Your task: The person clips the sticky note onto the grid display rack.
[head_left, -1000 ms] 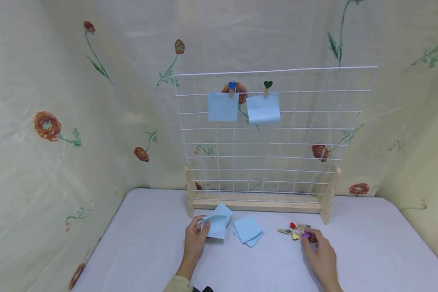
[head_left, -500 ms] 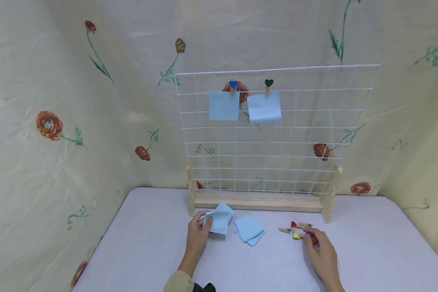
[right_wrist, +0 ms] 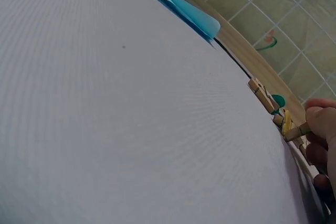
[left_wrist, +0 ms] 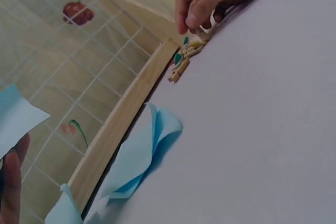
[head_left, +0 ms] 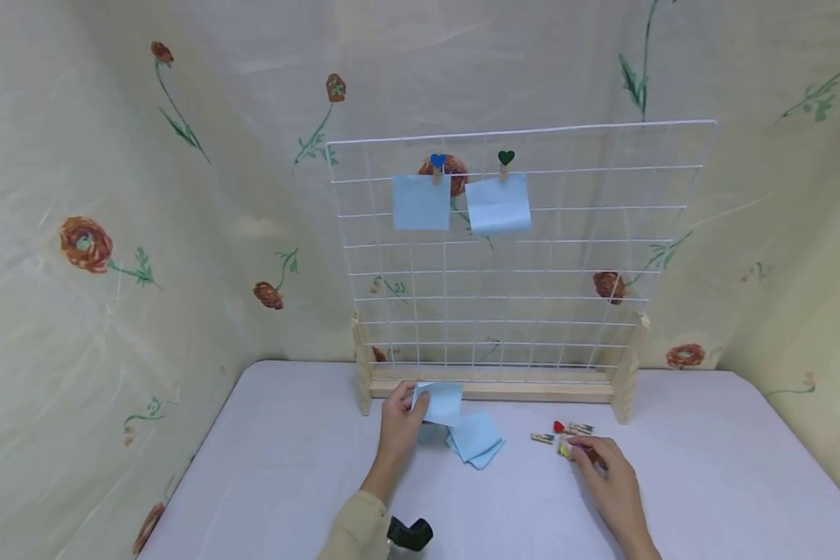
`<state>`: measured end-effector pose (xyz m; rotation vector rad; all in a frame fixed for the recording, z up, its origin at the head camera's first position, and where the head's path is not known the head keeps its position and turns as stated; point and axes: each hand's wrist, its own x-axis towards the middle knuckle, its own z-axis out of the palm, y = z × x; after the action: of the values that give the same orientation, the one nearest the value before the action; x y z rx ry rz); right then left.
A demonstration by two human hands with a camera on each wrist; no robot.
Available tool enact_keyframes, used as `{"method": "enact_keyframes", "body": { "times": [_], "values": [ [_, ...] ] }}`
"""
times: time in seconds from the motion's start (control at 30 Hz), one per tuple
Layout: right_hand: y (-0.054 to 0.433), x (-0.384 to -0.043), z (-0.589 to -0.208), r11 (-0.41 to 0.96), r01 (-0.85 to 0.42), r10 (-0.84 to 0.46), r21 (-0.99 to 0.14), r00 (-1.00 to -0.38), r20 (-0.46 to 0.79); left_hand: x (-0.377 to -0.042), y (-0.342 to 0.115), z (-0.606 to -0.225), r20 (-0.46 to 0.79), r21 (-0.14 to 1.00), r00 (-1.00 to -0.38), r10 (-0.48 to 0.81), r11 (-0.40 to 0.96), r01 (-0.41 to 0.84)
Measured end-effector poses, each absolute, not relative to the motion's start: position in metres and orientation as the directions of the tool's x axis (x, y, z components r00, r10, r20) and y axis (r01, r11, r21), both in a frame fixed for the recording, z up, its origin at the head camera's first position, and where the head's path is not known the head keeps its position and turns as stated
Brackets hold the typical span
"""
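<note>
My left hand pinches a blue sticky note between thumb and fingers, lifted off the table. Below it on the tablecloth lies another blue note, partly covered, beside a small pile of blue notes. My right hand is at the clothespins on the right, its thumb and fingertips pinching a small wooden clothespin. Close to those fingers are a yellow heart, a red heart and loose wooden clothespins.
A white wire grid stands in a wooden base at the back. Two blue notes hang from it by clothespins with a blue heart and a green heart. Flowered cloth surrounds the white table.
My left hand has raised its note and moved right and forward, leaving another note behind on the table. My right hand stays at the clothespins, its fingers shifting slightly left.
</note>
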<state>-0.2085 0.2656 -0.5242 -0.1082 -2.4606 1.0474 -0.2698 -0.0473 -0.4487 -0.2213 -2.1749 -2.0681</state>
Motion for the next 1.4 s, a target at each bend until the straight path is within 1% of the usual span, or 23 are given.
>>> {"method": "enact_keyframes", "body": {
  "times": [0.13,0.37,0.63,0.83,0.93,1.0,1.1,1.17,1.23,1.4],
  "values": [
    [0.266,-0.21,-0.525,0.716,-0.145,0.193,-0.682,-0.899,0.393,-0.275,-0.039,-0.439,0.213,0.976,-0.976,0.044,0.043,0.214],
    [0.265,-0.212,-0.524,0.748,-0.138,0.192,-0.649,-0.891,0.411,-0.28,-0.032,-0.432,0.22,0.975,-0.974,0.05,0.012,0.221],
    [0.263,-0.21,-0.526,0.723,-0.071,0.224,-0.687,-0.917,0.33,-0.285,-0.02,-0.425,0.208,0.978,-0.977,0.053,-0.023,0.207],
    [0.262,-0.209,-0.526,0.703,-0.023,0.268,-0.711,-0.918,0.294,-0.285,-0.007,-0.414,0.212,0.977,-0.976,0.054,0.023,0.213],
    [0.263,-0.209,-0.526,0.706,-0.036,0.264,-0.708,-0.913,0.31,-0.285,-0.003,-0.406,0.21,0.976,-0.976,0.05,0.05,0.212],
    [0.264,-0.209,-0.527,0.707,-0.088,0.245,-0.701,-0.9,0.36,-0.284,0.0,-0.401,0.208,0.976,-0.977,0.051,0.051,0.21],
    [0.265,-0.209,-0.527,0.709,-0.149,0.223,-0.689,-0.88,0.419,-0.295,0.005,-0.409,0.22,0.974,-0.974,0.052,0.038,0.222],
    [0.266,-0.21,-0.528,0.71,-0.162,0.217,-0.685,-0.875,0.432,-0.302,0.007,-0.416,0.227,0.973,-0.973,0.048,0.036,0.229],
    [0.265,-0.21,-0.527,0.714,-0.132,0.228,-0.688,-0.885,0.407,-0.31,0.009,-0.423,0.237,0.971,-0.97,0.047,0.022,0.238],
    [0.265,-0.21,-0.524,0.707,-0.068,0.248,-0.704,-0.908,0.337,-0.308,0.01,-0.419,0.216,0.976,-0.974,0.064,-0.037,0.214]
  ]
}}
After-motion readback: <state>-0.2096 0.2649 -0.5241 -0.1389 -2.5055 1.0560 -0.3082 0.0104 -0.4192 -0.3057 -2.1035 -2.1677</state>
